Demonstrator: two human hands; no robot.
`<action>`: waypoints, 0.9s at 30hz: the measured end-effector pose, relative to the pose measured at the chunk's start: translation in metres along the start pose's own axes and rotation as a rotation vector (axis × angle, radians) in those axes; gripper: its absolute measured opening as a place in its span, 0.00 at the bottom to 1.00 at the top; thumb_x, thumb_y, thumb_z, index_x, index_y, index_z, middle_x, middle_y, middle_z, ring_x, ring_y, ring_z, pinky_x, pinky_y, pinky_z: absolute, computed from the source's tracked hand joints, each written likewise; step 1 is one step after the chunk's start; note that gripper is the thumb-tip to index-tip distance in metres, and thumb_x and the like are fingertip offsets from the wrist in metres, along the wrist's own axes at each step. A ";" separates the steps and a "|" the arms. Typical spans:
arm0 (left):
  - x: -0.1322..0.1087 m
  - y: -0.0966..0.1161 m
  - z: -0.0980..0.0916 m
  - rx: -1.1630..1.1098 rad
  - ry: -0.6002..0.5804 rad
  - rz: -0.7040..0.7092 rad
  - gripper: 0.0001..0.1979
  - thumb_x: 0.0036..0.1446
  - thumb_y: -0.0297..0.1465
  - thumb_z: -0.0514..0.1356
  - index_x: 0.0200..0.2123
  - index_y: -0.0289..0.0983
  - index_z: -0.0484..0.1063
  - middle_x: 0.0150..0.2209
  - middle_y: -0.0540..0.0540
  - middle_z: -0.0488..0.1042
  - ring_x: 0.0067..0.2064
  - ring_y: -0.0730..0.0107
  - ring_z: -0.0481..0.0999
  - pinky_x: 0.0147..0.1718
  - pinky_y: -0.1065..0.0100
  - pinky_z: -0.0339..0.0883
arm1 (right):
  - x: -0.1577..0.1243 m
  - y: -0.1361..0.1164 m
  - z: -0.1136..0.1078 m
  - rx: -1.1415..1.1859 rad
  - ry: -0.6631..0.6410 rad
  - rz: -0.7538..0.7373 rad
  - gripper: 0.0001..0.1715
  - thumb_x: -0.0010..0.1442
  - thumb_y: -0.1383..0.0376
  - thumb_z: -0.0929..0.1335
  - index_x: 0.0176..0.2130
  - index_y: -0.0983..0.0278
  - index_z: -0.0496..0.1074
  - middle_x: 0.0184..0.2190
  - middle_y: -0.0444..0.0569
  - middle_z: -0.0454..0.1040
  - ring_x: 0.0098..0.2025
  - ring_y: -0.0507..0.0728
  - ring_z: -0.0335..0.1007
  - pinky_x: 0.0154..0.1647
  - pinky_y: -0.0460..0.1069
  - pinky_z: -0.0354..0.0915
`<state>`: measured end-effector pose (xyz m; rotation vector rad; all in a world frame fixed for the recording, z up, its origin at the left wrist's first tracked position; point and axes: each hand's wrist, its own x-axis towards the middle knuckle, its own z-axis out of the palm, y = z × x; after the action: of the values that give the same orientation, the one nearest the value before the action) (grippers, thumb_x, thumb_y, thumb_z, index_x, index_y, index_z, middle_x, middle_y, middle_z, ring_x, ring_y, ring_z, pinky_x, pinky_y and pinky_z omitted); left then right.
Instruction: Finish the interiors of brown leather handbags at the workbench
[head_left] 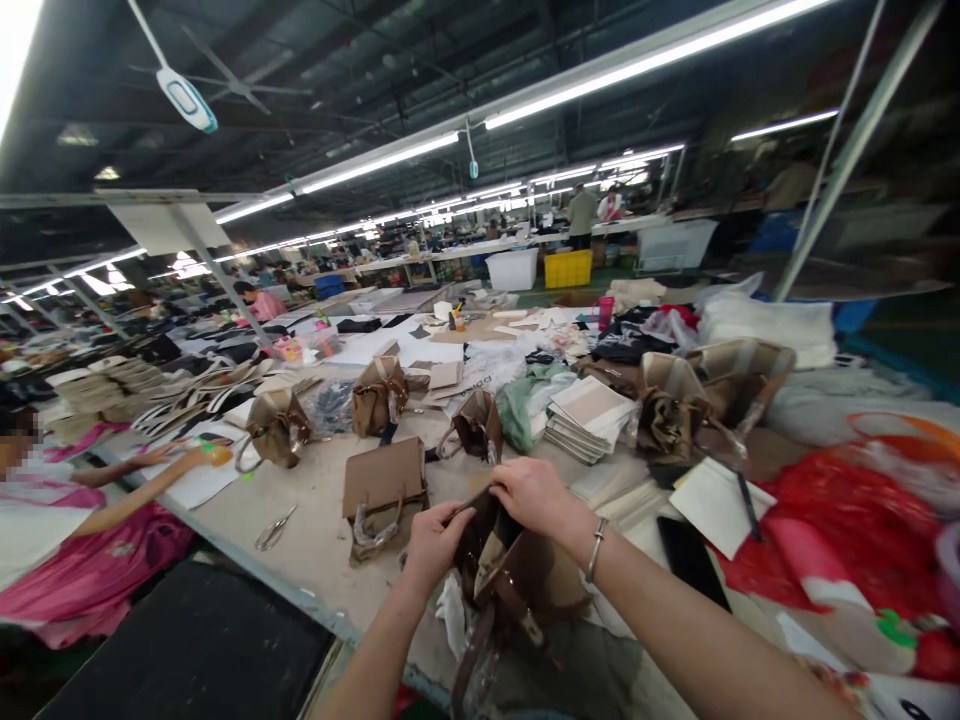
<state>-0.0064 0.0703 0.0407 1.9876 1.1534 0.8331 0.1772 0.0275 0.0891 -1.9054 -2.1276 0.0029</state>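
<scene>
A brown handbag [555, 575] stands at the near edge of the worktable, its top gaping and a strap hanging down in front. My left hand [435, 540] pinches the bag's upper edge at the left. On the same dark edge, further right, the fingers of my right hand [531, 492] are closed too; a metal bangle [596, 548] circles that wrist. Just left of my hands lies another brown handbag [385, 485] with plastic-wrapped handles. A smaller brown bag [478, 424] sits right beyond my hands. The bag's inside is mostly in shadow.
Scissors [275, 528] lie on the table to the left. Stacked pale panels [589, 415], a black phone [691, 562] and red plastic bags [832, 520] are on the right. A co-worker's arm [150, 490] reaches in from the left. More brown bags [277, 425] stand further back.
</scene>
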 end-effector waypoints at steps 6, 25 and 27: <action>0.016 -0.011 -0.003 -0.032 -0.123 0.048 0.12 0.52 0.36 0.57 0.29 0.35 0.76 0.25 0.50 0.76 0.28 0.70 0.73 0.26 0.74 0.64 | 0.003 -0.006 0.003 -0.058 -0.007 0.130 0.11 0.60 0.59 0.63 0.33 0.61 0.71 0.33 0.47 0.74 0.38 0.55 0.68 0.35 0.47 0.58; 0.040 -0.029 0.004 -0.130 -0.252 0.151 0.11 0.55 0.35 0.56 0.33 0.38 0.77 0.29 0.50 0.78 0.30 0.70 0.75 0.30 0.73 0.66 | 0.002 -0.006 0.010 -0.066 0.007 0.278 0.09 0.60 0.60 0.63 0.34 0.60 0.71 0.32 0.44 0.73 0.37 0.53 0.66 0.36 0.46 0.55; 0.040 -0.028 0.004 -0.116 -0.235 0.152 0.10 0.54 0.34 0.56 0.32 0.38 0.77 0.29 0.50 0.78 0.30 0.70 0.75 0.31 0.73 0.65 | 0.004 -0.005 0.011 -0.079 0.010 0.288 0.10 0.60 0.59 0.63 0.34 0.60 0.70 0.33 0.45 0.73 0.37 0.54 0.67 0.35 0.46 0.55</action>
<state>0.0000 0.1154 0.0234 2.0314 0.8114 0.7023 0.1693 0.0323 0.0801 -2.2360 -1.8546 -0.0321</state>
